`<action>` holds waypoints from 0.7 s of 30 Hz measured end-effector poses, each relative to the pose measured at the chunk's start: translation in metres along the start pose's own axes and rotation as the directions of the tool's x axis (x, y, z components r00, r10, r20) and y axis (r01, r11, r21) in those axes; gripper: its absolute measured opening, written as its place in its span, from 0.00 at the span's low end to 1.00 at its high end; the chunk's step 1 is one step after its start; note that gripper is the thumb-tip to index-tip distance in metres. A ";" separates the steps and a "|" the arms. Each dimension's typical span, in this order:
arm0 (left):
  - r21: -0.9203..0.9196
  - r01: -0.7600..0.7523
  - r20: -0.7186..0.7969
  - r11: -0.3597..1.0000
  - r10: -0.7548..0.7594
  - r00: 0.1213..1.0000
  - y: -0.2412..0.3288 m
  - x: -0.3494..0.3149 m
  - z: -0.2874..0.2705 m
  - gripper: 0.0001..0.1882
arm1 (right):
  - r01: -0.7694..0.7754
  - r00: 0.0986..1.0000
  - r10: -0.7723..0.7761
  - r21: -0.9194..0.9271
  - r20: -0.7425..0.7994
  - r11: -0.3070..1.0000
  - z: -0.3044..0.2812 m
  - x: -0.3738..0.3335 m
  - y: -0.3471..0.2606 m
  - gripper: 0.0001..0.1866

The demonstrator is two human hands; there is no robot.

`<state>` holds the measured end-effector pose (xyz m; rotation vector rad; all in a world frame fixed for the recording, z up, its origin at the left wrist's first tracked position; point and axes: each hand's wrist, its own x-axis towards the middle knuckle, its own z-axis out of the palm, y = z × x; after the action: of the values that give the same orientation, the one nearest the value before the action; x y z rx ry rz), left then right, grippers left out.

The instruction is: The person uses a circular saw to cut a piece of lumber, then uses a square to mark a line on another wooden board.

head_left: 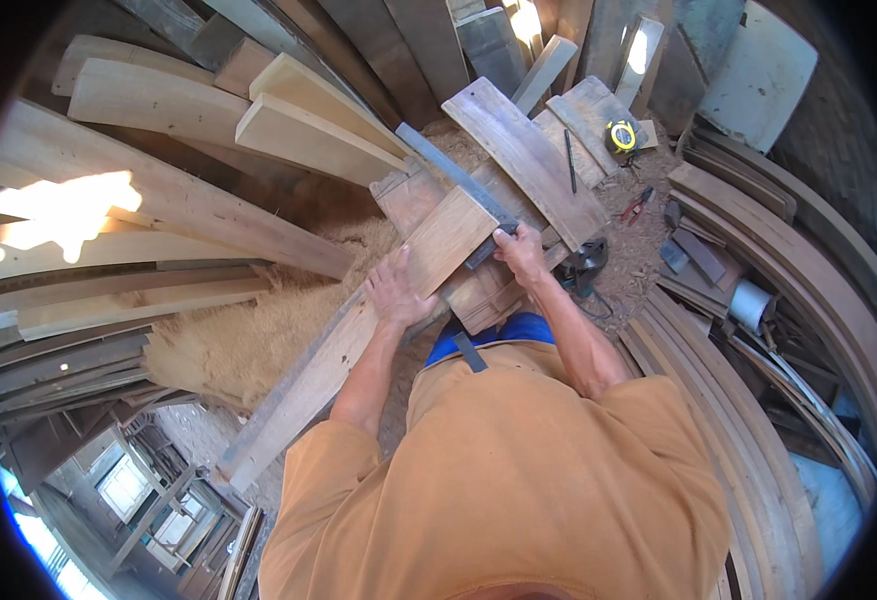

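A long pale wooden plank (338,345) runs slantwise from the lower left up to the middle, its end resting over wooden blocks. My left hand (395,288) lies on the plank with its fingers spread. At the plank's far end, a carpenter's square (466,183) lies with its long metal blade across the wood and its dark stock along the edge. My right hand (523,252) is closed on the square near its corner, partly hiding the stock. Beyond it is a wide board (523,155) with a dark pencil (570,162) on it.
A yellow tape measure (620,137) sits on boards at the far right. Red-handled pliers (638,203) and a dark power tool (586,258) lie beside the work. Stacked planks (148,190) crowd the left, with sawdust (238,340) below them. Curved-looking timber (778,250) lines the right.
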<state>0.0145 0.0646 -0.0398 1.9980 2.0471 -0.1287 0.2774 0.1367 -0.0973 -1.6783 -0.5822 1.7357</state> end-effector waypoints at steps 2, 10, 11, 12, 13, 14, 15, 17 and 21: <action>-0.010 -0.004 0.018 1.000 0.004 1.000 -0.001 -0.001 -0.002 0.67 | -0.028 1.000 0.027 0.067 0.011 0.997 -0.006 0.000 -0.010 0.07; -0.055 0.007 -0.018 0.998 -0.008 1.000 -0.004 -0.004 0.000 0.66 | 0.192 0.940 -0.132 0.168 -0.313 0.967 -0.131 0.077 -0.073 0.03; -0.063 0.006 -0.010 0.998 -0.007 1.000 -0.003 -0.002 -0.002 0.66 | 0.177 0.929 -0.098 0.196 -0.357 0.965 -0.143 0.086 -0.076 0.04; -0.070 0.012 -0.002 0.997 -0.012 1.000 -0.003 -0.002 -0.004 0.66 | 0.146 0.929 -0.075 0.172 -0.364 0.974 -0.151 0.090 -0.076 0.05; -0.055 0.018 0.005 0.998 -0.018 1.000 -0.003 -0.001 -0.003 0.66 | 0.118 0.925 -0.053 0.151 -0.377 0.982 -0.157 0.092 -0.078 0.06; -0.040 0.023 0.011 0.999 -0.023 1.000 -0.003 -0.001 -0.003 0.66 | 0.090 0.920 -0.032 0.130 -0.391 0.987 -0.159 0.095 -0.077 0.07; -0.025 0.031 0.021 0.999 -0.031 0.999 -0.003 -0.002 -0.001 0.66 | 0.072 0.909 -0.025 0.099 -0.415 0.993 -0.158 0.095 -0.074 0.08; -0.058 0.018 -0.015 0.998 -0.019 1.000 -0.006 -0.004 0.000 0.66 | 0.036 0.885 -0.014 0.038 -0.465 0.999 -0.155 0.091 -0.065 0.09; -0.073 0.042 0.039 0.996 -0.039 0.998 -0.004 -0.002 -0.004 0.65 | 0.040 0.885 -0.032 0.007 -0.464 0.999 -0.166 0.083 -0.029 0.11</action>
<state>0.0097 0.0633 -0.0364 1.8967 2.0396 -0.0967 0.4475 0.1960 -0.1486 -1.9680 -0.3686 1.2360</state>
